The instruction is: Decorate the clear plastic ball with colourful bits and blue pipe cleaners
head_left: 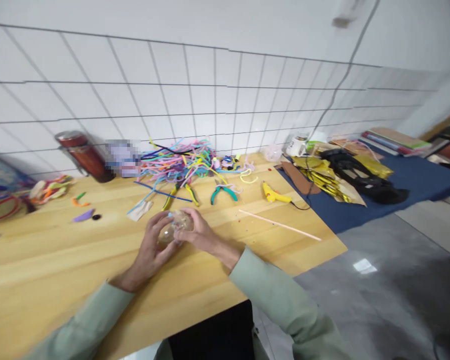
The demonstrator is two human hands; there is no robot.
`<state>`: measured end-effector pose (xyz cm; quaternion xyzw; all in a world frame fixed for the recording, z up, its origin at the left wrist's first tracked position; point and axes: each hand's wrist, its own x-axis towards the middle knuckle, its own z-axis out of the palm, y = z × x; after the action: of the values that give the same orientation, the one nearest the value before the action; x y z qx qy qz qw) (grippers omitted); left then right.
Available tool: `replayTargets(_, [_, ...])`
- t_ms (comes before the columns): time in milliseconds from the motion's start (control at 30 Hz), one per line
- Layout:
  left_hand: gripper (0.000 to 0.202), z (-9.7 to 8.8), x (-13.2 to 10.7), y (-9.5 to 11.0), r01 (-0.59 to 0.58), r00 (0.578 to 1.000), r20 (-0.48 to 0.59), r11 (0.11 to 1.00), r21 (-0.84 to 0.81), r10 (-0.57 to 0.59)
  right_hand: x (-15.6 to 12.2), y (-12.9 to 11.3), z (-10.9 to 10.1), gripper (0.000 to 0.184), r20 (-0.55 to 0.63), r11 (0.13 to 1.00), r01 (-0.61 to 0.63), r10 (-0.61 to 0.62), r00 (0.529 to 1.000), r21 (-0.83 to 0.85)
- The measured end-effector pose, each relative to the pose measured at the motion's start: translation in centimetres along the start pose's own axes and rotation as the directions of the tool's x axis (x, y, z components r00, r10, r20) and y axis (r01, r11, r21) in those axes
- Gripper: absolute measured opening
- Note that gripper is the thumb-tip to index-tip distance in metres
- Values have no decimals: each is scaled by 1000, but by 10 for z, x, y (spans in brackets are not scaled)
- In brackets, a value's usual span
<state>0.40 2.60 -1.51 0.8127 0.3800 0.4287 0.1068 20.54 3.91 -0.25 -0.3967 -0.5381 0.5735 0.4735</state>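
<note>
Orb (183, 220), clear and rounded, held between both hands over the worktop (78, 260). Left hand (152, 245) cupped about its left side; right hand (198, 231) gripping its right. (Whether one piece or two halves, blur and cover leave unclear.) Beyond the orb: yellow-handled pliers (191, 194), teal-handled pliers (214, 194), heap of fuzzy stems (180, 162). Right of the orb: pink stick (279, 224), with yellow glue gun (275, 194) farther off. Step in hand, by judgement: two-handed handling of the orb; next move calls for light, even pressure from both sides.
</note>
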Motion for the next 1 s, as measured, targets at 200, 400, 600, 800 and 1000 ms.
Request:
replayTargets(200, [55, 2, 2, 3, -17, 1000, 7, 999, -43, 17, 2, 6, -5, 74, 35, 1000, -2, 1, 999, 29])
replayTargets(400, [60, 8, 3, 1, -42, 999, 19, 992, -121, 44, -4, 1, -10, 76, 44, 1000, 3, -2, 999, -18])
replayTargets(600, [62, 12, 5, 3, -80, 997, 4, 987, -139, 81, -9, 4, -13, 74, 20, 999, 9, -8, 1000, -43])
replayTargets(800, [65, 19, 2, 3, -76, 997, -37, 983, -169, 71, -11, 15, -18, 74, 19, 1000, 8, -7, 1000, -24])
replayTargets(1000, [63, 21, 1, 7, -76, 995, -74, 982, -172, 64, -8, 13, -19, 72, 17, 999, 33, -33, 999, -39])
